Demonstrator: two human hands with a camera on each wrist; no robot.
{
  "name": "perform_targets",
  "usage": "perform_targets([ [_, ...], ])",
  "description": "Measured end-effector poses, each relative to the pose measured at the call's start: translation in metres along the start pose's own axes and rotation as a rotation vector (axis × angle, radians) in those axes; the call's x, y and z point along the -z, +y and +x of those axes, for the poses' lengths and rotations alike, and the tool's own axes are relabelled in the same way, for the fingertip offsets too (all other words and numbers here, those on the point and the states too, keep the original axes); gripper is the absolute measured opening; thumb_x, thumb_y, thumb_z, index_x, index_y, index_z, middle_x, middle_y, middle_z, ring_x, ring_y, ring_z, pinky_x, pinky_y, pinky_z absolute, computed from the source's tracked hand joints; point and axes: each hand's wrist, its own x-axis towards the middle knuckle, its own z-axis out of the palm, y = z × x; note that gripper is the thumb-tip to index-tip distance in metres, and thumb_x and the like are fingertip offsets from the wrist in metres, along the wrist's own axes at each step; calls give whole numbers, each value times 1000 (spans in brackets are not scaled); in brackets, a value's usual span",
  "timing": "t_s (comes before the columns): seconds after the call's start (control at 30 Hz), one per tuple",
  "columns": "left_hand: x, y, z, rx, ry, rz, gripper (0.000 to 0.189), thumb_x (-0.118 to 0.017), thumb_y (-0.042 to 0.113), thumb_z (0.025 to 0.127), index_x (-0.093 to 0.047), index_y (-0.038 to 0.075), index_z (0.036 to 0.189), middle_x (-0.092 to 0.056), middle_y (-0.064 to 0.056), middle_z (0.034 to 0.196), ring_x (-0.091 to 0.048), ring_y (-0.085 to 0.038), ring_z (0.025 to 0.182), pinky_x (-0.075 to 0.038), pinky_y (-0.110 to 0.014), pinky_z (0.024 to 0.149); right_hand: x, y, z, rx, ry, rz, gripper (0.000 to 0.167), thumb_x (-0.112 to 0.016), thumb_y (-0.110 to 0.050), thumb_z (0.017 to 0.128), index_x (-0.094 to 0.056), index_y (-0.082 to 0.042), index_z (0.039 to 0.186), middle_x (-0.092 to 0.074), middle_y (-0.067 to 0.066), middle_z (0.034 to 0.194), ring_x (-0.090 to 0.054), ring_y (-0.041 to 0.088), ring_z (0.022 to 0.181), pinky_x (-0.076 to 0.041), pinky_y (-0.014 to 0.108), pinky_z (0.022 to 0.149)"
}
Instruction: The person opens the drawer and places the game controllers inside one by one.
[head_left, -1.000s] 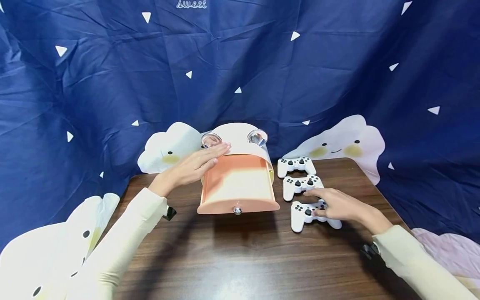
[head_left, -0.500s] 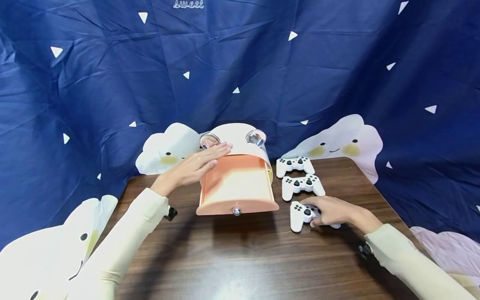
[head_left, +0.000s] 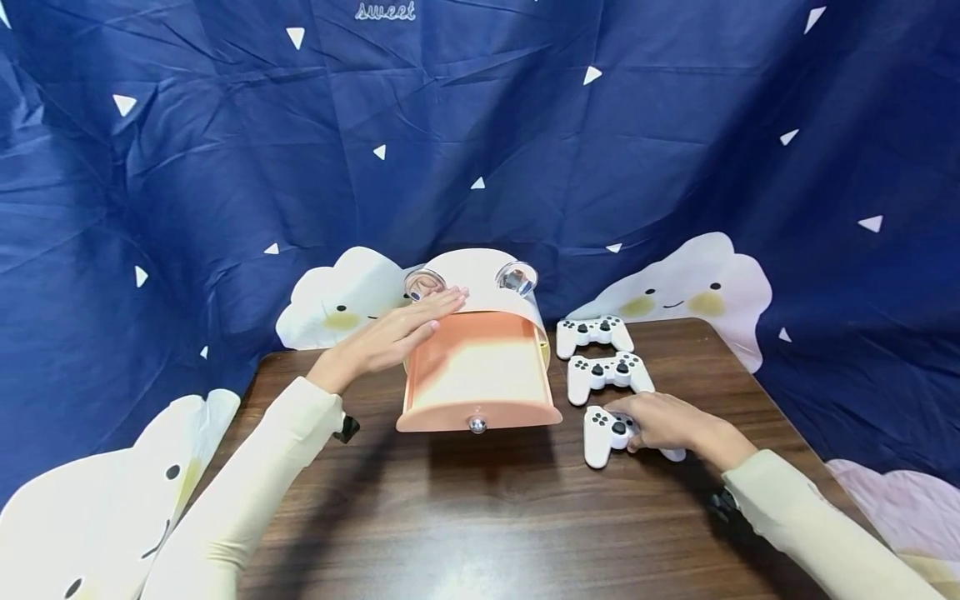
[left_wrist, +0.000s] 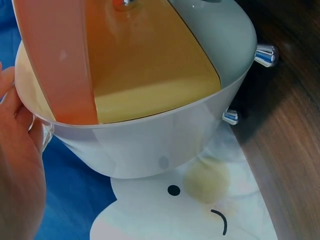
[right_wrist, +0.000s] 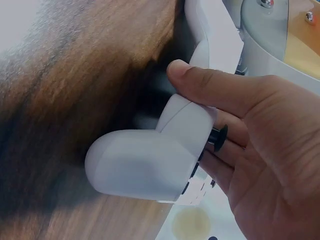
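Brown wood-grain tabletop (head_left: 480, 508), white box (head_left: 474, 268) standing on it, far controller (head_left: 594, 335) and middle controller (head_left: 609, 372) lying right of the box, near controller (head_left: 597, 440) at its front right, contact unclear.

Pale glare on the near tabletop (head_left: 468, 537), dark shadow beneath the peach drawer (head_left: 442, 417), left wrist view dimmer.

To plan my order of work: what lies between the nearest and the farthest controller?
The middle white controller lies there, as the head view shows.

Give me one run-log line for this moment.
left grip: on white drawer unit | right grip: holding nearest controller | peach drawer: open | other two controllers: on table
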Motion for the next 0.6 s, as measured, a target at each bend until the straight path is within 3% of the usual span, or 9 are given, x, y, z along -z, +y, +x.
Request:
perform_targets([
  [0.37, -1, 2, 1, 9, -7, -19, 55, -43, 16, 115, -35, 29, 168, -28, 17, 175, -23, -10, 164, -24, -47, 135, 8, 2, -1, 28, -25, 53, 62, -95, -15, 69, -77, -10, 129, -76, -7, 96, -58, 4, 79, -53, 33, 70],
  [0.6, -1, 2, 0, 21, -37, -51, 57, -41, 16, 115, -31, 28, 169, -24, 15, 176, -19, -11, 166, -18, -42, 137, 31, -1, -3, 8, -20, 47, 62, -95, -23, 76, -75, -7, 133, -68, -11, 84, -51, 3, 72, -49, 32, 66],
])
